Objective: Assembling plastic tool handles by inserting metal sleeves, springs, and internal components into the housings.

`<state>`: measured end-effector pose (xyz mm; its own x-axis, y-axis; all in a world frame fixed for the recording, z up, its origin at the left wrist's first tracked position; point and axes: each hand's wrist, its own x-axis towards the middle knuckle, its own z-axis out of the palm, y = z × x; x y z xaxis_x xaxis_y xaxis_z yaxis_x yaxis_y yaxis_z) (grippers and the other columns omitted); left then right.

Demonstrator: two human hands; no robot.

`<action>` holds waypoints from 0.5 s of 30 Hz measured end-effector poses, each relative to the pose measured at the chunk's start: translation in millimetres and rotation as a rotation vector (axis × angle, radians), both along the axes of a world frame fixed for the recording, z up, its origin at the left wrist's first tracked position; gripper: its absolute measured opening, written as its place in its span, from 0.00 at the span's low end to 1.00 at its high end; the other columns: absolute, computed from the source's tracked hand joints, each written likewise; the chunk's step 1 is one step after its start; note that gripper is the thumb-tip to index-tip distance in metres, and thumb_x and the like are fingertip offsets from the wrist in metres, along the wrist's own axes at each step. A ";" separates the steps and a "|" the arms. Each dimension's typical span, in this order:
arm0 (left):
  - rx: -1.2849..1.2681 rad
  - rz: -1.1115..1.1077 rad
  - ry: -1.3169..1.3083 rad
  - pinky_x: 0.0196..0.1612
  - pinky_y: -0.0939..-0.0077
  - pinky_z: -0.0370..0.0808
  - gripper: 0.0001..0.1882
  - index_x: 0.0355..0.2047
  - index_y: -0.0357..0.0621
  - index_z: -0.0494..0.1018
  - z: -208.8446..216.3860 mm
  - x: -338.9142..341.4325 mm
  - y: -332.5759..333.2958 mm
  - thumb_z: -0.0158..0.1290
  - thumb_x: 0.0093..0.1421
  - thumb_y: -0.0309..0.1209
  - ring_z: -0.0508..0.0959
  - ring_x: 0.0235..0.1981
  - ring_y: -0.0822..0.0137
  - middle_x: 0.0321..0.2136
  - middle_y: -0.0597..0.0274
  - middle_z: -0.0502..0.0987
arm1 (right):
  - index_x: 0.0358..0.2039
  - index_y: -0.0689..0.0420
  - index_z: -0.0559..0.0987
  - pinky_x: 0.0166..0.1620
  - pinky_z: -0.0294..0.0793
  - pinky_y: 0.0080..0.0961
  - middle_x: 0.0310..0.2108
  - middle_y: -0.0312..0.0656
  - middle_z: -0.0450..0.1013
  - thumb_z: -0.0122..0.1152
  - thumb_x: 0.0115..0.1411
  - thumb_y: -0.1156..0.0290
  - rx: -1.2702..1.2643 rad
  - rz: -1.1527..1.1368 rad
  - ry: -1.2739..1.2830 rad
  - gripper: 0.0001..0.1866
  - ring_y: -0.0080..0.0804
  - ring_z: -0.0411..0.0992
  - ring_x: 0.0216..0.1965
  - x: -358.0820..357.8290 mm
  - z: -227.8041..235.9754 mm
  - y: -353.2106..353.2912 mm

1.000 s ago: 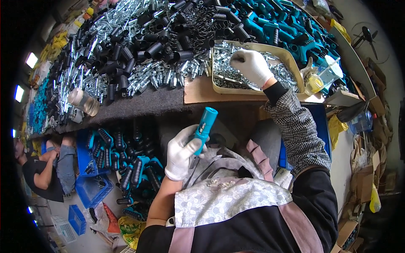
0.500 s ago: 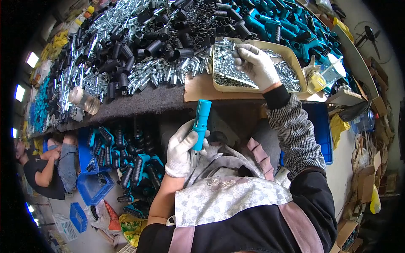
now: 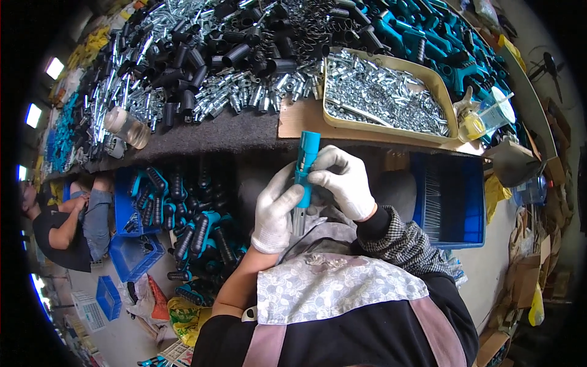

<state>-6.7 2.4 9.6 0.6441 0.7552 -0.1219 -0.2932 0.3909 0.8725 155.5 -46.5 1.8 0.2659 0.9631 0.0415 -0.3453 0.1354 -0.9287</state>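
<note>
My gloved left hand [image 3: 274, 211] is wrapped round a teal tubular tool housing [image 3: 309, 147], held upright in front of my apron. A bare metal shaft [image 3: 299, 221] sticks out below it. From the right, my gloved right hand [image 3: 346, 181] meets the housing just below its upper collar, thumb and forefinger pinched against its side. Whatever those fingertips hold, if anything, is too small to make out. Beyond the housing stands a cream tray [image 3: 391, 126] of small metal parts, on a wooden board at the bench's near edge.
Black sleeves [image 3: 237, 55], springs and metal bits [image 3: 214, 101] heap across the bench, with teal housings [image 3: 422, 37] at the far right. A clear bottle [image 3: 126, 128] lies at left. Below are a blue crate [image 3: 471, 211] and teal-black grips [image 3: 205, 232]. Another person [image 3: 64, 223] sits far left.
My right hand has come down from the cream tray to the side of the teal housing. My left hand still holds the housing, a little further right in view.
</note>
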 end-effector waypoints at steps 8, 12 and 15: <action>0.036 -0.075 0.023 0.32 0.80 0.77 0.34 0.62 0.27 0.62 -2.5 -7.7 5.6 0.56 0.64 0.40 0.78 0.30 0.71 0.34 0.55 0.77 | 0.48 0.60 0.73 0.43 0.76 0.24 0.41 0.37 0.75 0.72 0.56 0.65 -0.108 0.304 0.095 0.23 0.24 0.74 0.41 17.4 8.0 13.0; -0.026 -0.059 -0.021 0.29 0.82 0.75 0.33 0.61 0.31 0.63 2.1 -10.8 6.6 0.55 0.65 0.42 0.77 0.28 0.71 0.32 0.57 0.76 | 0.44 0.61 0.74 0.40 0.75 0.23 0.36 0.37 0.74 0.69 0.56 0.66 -0.151 0.232 -0.180 0.19 0.23 0.72 0.36 3.9 22.0 23.5; -0.040 -0.048 -0.045 0.28 0.81 0.75 0.31 0.60 0.33 0.64 -3.7 -16.5 13.2 0.55 0.65 0.43 0.77 0.28 0.72 0.31 0.57 0.76 | 0.39 0.61 0.75 0.38 0.73 0.24 0.31 0.36 0.73 0.69 0.55 0.63 -0.138 0.208 -0.440 0.17 0.22 0.70 0.32 -3.4 17.0 43.6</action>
<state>-23.2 15.6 5.9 0.6847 0.7187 -0.1209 -0.3123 0.4392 0.8423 152.1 -2.9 18.7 0.0538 0.9982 -0.0249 0.0759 -0.0289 -0.9967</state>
